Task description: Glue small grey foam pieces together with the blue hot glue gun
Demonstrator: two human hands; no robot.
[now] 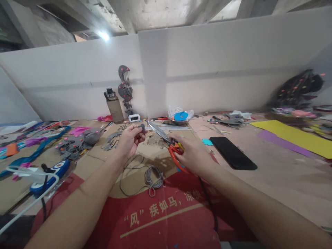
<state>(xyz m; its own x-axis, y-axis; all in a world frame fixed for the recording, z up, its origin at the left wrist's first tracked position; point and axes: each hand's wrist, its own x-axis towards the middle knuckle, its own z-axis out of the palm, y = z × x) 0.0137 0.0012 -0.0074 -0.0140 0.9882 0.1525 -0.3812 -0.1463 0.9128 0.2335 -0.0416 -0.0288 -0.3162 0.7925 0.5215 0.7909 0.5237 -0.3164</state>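
Observation:
My left hand [129, 139] is raised above the cardboard, fingers pinched on a small grey piece [141, 127]. My right hand [191, 153] grips the orange handles of a pair of scissors [166, 140]. Their steel blades are parted and point up-left toward the grey piece, stopping a little short of it. A coil of grey cord [153, 176] lies on the cardboard below both hands.
A black phone [232, 152] lies right of my right hand. A bottle [113, 105], a small white clock [134, 118] and a plastic bowl [180, 115] stand by the back wall. Grey felt cut-outs [77, 140] and a glue gun [49, 173] lie left. Yellow sheet [295, 135] at right.

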